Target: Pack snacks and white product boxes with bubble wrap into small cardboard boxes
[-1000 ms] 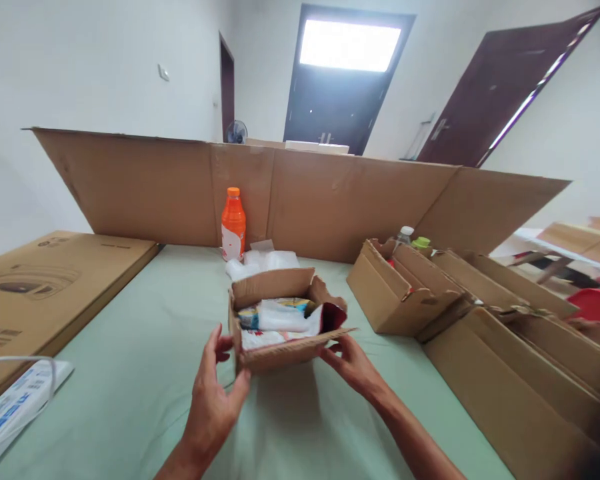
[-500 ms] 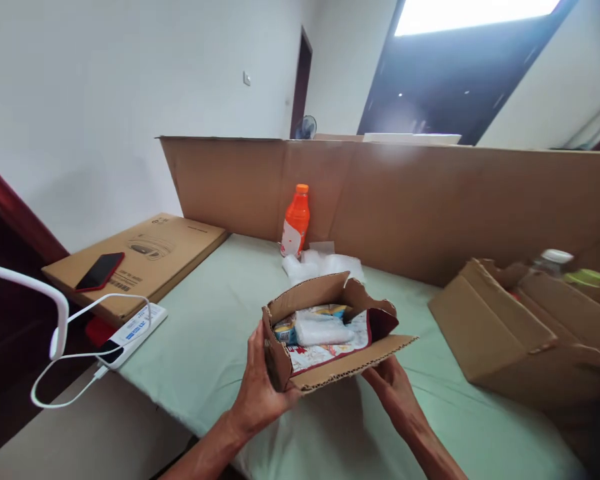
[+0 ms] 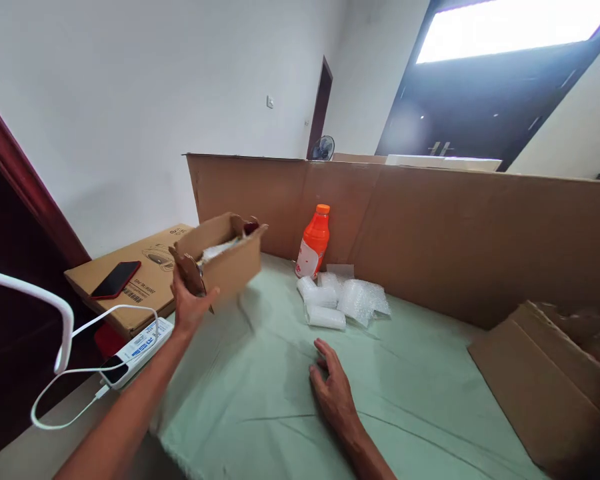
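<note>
My left hand (image 3: 191, 305) grips the near left end of a small open cardboard box (image 3: 235, 270), thumb on its side wall. The box is at the left of the table, by the flat carton, and some pale contents show over its rim. Over the middle of the table, my right hand (image 3: 334, 387) is empty, its fingers partly spread and pointing forward. Just beyond it lie several pieces of bubble wrap (image 3: 325, 317). Behind them an orange bottle (image 3: 315, 240) with a pale label stands near the cardboard wall.
A flat carton (image 3: 153, 270) with a phone (image 3: 116, 279) on it lies at the left. Beside it is a white power strip (image 3: 140, 353) with a looping white cable. A larger open box (image 3: 545, 380) sits at the right. A tall cardboard panel (image 3: 430, 233) borders the back.
The small box has moved left and away from me in my left hand. My right hand has let go of it. The view has shifted, and more bubble wrap shows.
</note>
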A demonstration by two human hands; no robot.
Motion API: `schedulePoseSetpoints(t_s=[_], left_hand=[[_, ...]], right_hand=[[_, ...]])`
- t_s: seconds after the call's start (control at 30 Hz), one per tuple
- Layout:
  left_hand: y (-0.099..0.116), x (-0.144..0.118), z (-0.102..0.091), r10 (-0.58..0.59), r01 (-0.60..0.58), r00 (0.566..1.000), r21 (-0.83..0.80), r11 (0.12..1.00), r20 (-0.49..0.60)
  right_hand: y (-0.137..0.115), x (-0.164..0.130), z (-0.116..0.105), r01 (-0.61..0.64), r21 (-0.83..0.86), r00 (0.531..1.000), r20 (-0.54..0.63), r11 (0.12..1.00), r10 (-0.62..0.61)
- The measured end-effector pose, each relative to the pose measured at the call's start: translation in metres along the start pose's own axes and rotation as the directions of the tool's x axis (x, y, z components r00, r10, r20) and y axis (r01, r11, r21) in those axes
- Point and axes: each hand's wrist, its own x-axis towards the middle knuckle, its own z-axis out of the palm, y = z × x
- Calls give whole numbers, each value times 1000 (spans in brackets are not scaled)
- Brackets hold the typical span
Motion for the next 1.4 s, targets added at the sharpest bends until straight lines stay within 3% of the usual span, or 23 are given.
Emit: schedulePoseSetpoints(t_s=[0.1, 0.23, 0.37, 0.53, 0.7, 0.83, 0.93, 0.97, 1.03, 1.1, 1.17, 1.27, 1.33, 1.4], left_hand=[[-20, 58, 24, -79, 92, 991, 128, 987, -104], [-46, 99, 54, -132, 149, 986, 179, 972, -104], [-66, 119, 78, -149, 156, 988, 213, 964, -47], [-74, 141, 109, -179, 170, 984, 232, 958, 20], [-74, 140, 132, -259, 247, 966, 255, 935, 13], [-59, 93, 128, -294, 258, 951, 282, 924, 92], [-41, 23, 113, -219, 141, 917, 242, 960, 334], [-38, -2, 106, -175, 91, 879, 205, 975, 444], [-40, -49, 95, -77, -6, 760, 124, 992, 645], [-48, -88, 91, 92, -247, 650, 96, 964, 754], [-54, -118, 93, 194, -369, 586, 46, 928, 787], [-45, -151, 99, 318, -476, 546, -25, 879, 775], [-27, -169, 98, 402, -542, 498, -86, 836, 769], [-3, -189, 91, 473, -602, 403, -162, 782, 783]], right_hand=[[8, -5, 1, 39, -62, 999, 0, 997, -39], [14, -6, -1, 61, -141, 998, 33, 988, -57], [16, -6, -3, 82, -176, 996, 48, 981, -75], [17, -6, -5, 68, -205, 995, 80, 976, -53], [16, -6, -6, 63, -197, 995, 94, 978, -45], [4, -7, -5, 52, -185, 996, 84, 981, -37], [-12, -14, -3, 66, -164, 995, 80, 984, -53], [-17, -15, -2, 79, -165, 994, 88, 983, -65], [-24, -16, 0, 124, -216, 986, 140, 968, -95], [-28, -16, 1, 165, -313, 965, 247, 935, -88], [-32, -20, 1, 190, -397, 943, 327, 898, -55], [-41, -35, -7, 285, -426, 894, 442, 859, -77], [-49, -48, -26, 381, -397, 840, 525, 835, -134], [-57, -53, -62, 403, -430, 855, 492, 808, -164]])
